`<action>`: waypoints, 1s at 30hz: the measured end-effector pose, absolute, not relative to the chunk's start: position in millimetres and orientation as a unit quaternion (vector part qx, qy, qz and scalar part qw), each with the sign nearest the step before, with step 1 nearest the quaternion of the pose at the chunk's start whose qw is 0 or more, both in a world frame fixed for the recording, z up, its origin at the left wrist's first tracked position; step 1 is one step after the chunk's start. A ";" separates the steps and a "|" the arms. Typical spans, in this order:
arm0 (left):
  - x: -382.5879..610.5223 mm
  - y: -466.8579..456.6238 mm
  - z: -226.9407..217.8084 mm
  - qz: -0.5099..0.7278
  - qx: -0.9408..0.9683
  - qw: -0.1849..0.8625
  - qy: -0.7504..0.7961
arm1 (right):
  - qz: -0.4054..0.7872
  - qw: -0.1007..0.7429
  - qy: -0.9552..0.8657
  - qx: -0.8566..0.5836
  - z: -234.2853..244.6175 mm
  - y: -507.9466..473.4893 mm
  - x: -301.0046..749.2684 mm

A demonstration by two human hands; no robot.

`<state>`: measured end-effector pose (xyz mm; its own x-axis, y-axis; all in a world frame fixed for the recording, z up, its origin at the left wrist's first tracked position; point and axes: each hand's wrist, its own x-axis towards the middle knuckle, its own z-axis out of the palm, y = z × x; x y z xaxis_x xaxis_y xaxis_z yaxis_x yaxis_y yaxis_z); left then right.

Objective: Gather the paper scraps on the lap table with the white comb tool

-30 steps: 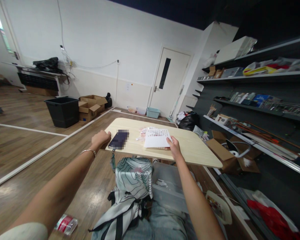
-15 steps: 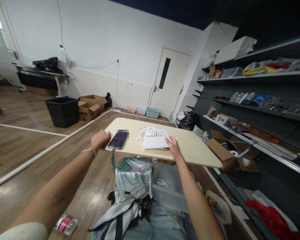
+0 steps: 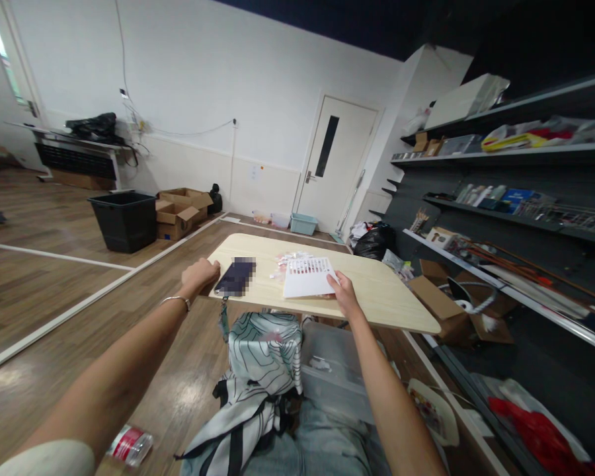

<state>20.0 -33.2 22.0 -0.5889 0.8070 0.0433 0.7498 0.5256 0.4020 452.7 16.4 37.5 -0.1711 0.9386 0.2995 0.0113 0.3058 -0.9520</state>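
My right hand [image 3: 342,291] pinches the right edge of a white card [image 3: 305,285], thumb on top. Rows of small reddish-brown marks or slots run along the card's upper part; I cannot tell which. The card is held tilted above the pale wooden table [image 3: 377,294]. A loose heap of small white and pinkish pieces [image 3: 282,263] lies behind it, partly hidden. My left hand [image 3: 201,273] is closed at the table's left edge, its fingers curled over it. Beside it a dark phone [image 3: 233,277] lies on the table, its strap [image 3: 223,317] hanging over the front edge.
Below the table are a patterned cloth bag [image 3: 265,344] and a translucent plastic box [image 3: 332,357], close to my legs. A bottle [image 3: 131,445] lies on the floor at left. Shelves [image 3: 525,149] and an open carton [image 3: 456,304] stand at right, a black bin [image 3: 123,221] farther left.
The card has tipped slightly in my right hand, its near edge a little lower. My left hand and the phone have stayed in place.
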 end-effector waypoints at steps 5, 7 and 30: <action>21.1 -34.2 22.5 0.191 0.445 0.074 0.872 | 0.445 0.501 -0.639 -0.377 38.0 16.5 450.4; 21.0 -34.1 22.3 0.190 0.445 0.073 0.872 | 0.444 0.510 -0.638 -0.368 38.5 17.1 450.9; 21.8 -35.4 23.0 0.192 0.446 0.073 0.871 | 0.452 0.502 -0.650 -0.348 33.5 22.9 453.5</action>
<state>21.8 -35.4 23.0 -0.5909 0.8055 0.0438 0.7494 0.5280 0.3994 453.5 22.9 33.5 -0.2531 0.9066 0.3377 -0.0005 0.3490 -0.9371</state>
